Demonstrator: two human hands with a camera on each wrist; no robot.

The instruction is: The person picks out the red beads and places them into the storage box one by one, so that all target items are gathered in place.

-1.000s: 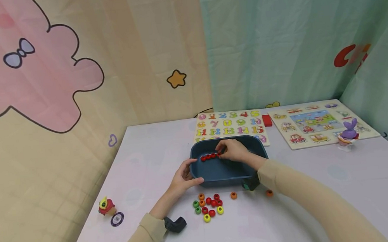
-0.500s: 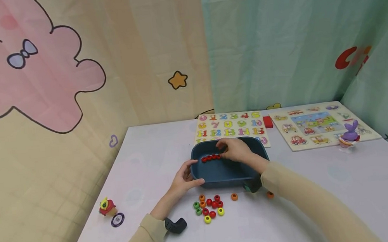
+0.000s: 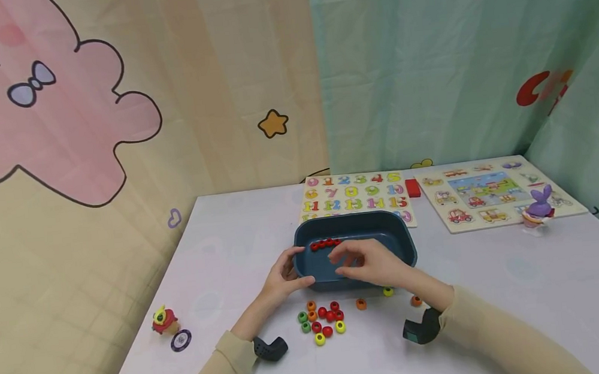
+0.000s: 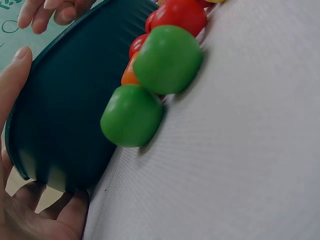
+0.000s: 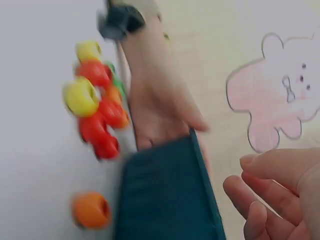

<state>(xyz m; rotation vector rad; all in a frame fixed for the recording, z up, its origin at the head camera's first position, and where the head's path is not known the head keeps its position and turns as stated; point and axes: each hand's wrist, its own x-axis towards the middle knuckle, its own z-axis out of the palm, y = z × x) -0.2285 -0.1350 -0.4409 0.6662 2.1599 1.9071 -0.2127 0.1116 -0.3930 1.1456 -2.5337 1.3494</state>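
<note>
My left hand [image 3: 281, 276] grips the left end of a dark blue tray [image 3: 327, 284]. In the left wrist view its fingers [image 4: 72, 212] curl against the tray's end wall. Inside, a short row of red beads [image 3: 325, 243] lies near the back left. My right hand [image 3: 374, 261] hovers over the tray's front part, fingers loosely bent and apart. In the right wrist view nothing shows between its fingers [image 5: 265, 167]. In front of the tray lie loose red beads [image 3: 330, 316], green beads [image 4: 168, 59], yellow beads [image 3: 320, 339] and orange beads [image 5: 91, 210].
A number puzzle board [image 3: 354, 191] lies behind the tray, beside a red block [image 3: 413, 187]. A vehicle puzzle board [image 3: 486, 193] and a purple rabbit toy [image 3: 539, 206] are at the right. A small ice-cream-like toy [image 3: 165, 320] and a round chip [image 3: 181, 340] sit at the left.
My right hand has left the row of red beads and moved toward the tray's front, its fingers spreading. A yellow bead and an orange bead near its wrist show more now. My left hand stays put.
</note>
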